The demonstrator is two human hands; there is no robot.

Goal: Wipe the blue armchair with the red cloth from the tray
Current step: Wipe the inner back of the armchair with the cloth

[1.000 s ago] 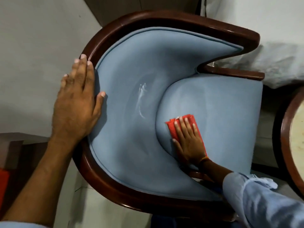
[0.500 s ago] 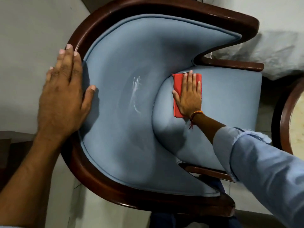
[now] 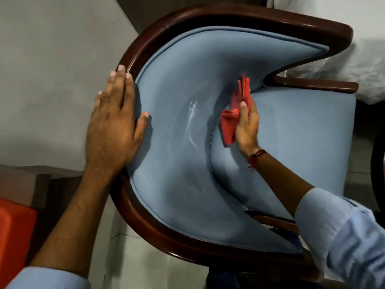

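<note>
The single head camera looks steeply down, close over the blue armchair, its open front toward three o'clock.

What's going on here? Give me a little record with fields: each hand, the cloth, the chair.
left hand: flat on the armchair's curved back edge, holding nothing
right hand: gripping the red cloth
red cloth: bunched, blurred, at the seam where seat meets backrest
blue armchair: blue upholstery, dark wooden frame
whitish streak: on the backrest, left of the cloth

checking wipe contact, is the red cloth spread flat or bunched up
Bunched: the red cloth is crumpled in the right hand, one blurred end lifted toward the backrest.
</note>
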